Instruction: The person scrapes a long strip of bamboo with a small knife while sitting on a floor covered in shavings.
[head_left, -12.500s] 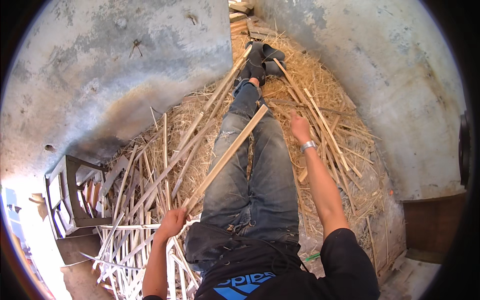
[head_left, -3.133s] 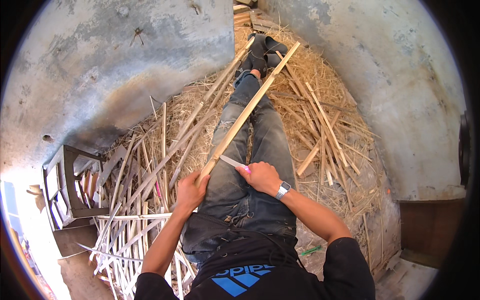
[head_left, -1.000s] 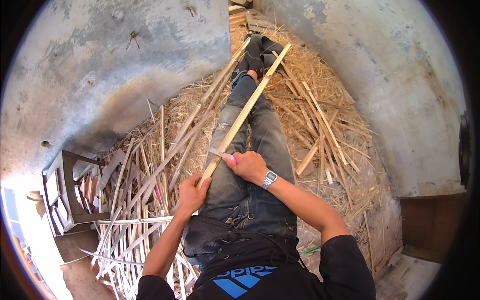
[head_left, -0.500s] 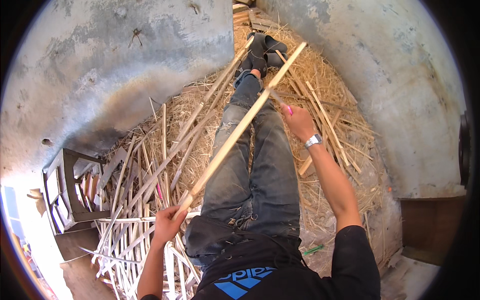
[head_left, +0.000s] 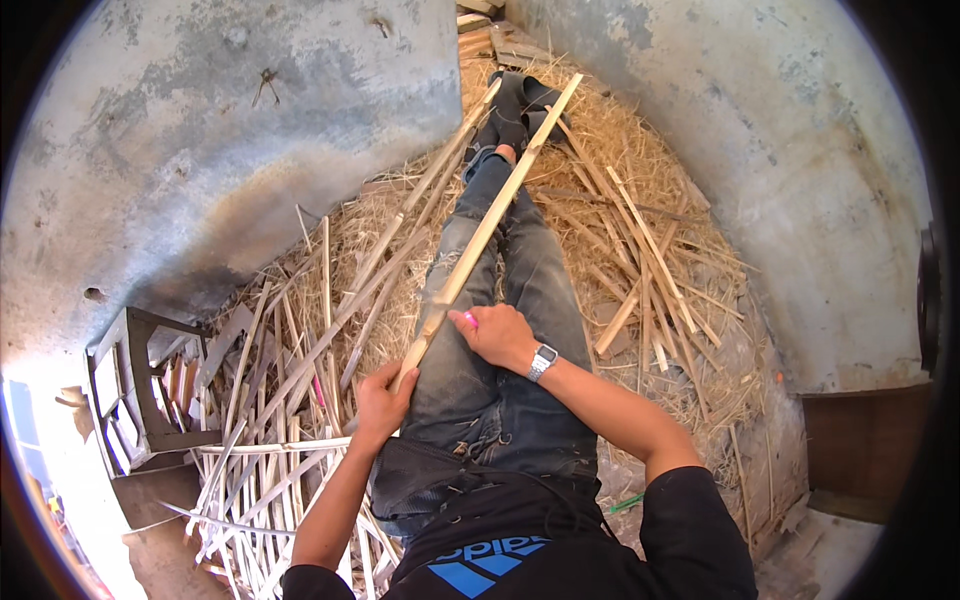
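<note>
A long pale bamboo strip (head_left: 492,222) with visible nodes slants over my outstretched legs, its far end up by my shoes. My left hand (head_left: 383,403) is closed around its near end, beside my left thigh. In my right hand (head_left: 500,335) is a knife (head_left: 437,299), its pink handle mostly covered by the fingers. The blade lies across the strip, near a node a short way above my left hand. Blur hides the blade's exact edge.
Many loose strips (head_left: 265,490) are heaped at my left, beside a grey box-like frame (head_left: 150,390). More strips (head_left: 650,260) lie on the right over curly shavings (head_left: 625,135). Grey walls (head_left: 250,110) close in on both sides. A small green object (head_left: 627,503) rests near my right hip.
My right hand with the knife has come down the strip, from near its far part toward my left hand. My left hand and the strip's near end have shifted slightly up and right.
</note>
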